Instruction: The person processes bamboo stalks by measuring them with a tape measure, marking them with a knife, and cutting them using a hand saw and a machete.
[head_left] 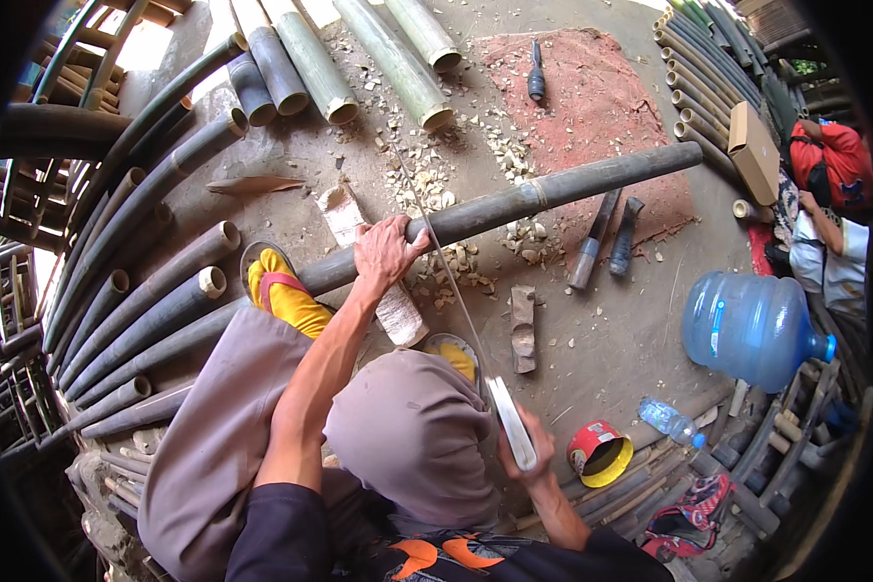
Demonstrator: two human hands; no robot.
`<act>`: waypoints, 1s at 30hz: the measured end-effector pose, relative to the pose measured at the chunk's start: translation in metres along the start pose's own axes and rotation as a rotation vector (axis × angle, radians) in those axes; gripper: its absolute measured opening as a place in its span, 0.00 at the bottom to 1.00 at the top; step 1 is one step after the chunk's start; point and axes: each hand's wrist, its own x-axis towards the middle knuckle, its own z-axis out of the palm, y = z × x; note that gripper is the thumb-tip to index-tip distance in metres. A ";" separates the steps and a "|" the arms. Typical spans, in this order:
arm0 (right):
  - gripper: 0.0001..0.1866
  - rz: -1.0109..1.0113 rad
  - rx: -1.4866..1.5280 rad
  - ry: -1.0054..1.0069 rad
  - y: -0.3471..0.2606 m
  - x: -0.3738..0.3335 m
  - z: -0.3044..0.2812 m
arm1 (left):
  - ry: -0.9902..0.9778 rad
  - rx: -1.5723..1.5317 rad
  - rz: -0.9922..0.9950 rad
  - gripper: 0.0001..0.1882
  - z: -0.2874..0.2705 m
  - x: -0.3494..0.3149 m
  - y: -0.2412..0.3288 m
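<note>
Your left hand [386, 254] is wrapped over the dark pole [592, 182], with its thumb just beside the saw blade. Your right hand [533, 448] is closed on the saw [510, 417] by its white handle. The blade slants away from you and crosses the pole just to the right of your left hand; how deep it has gone in, you cannot tell from here.

The pole lies aslant above the floor [606, 320], its right end over the right edge of the red cloth [611, 107]. It crosses over a pale block [398, 312], and your left foot [296, 306], in a yellow sock and a sandal, is set against it.

On the cloth, a dark tool [536, 82] lies near the far edge, while two dark-and-grey tools [593, 247] [626, 238] lie by the near left corner. Chips [519, 242] are strewn over the floor around the pole. Nearer you lie a notched wood piece [523, 335], a red-and-yellow ring [584, 444] and a small bottle [662, 417]; a big blue jug [742, 325] lies on its side to the right.
</note>
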 end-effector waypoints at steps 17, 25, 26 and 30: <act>0.23 0.025 -0.067 -0.020 -0.016 -0.025 -0.019 | 0.047 0.026 0.042 0.30 -0.002 0.000 0.000; 0.25 0.005 0.090 0.033 0.015 0.055 0.035 | 0.040 -0.047 0.086 0.28 -0.003 0.002 0.001; 0.26 -0.037 0.015 0.009 0.017 0.025 0.019 | -0.052 -0.043 0.091 0.28 -0.009 0.010 0.001; 0.26 -0.019 -0.113 -0.025 -0.014 -0.025 -0.015 | -0.275 0.008 0.058 0.27 -0.019 0.015 -0.005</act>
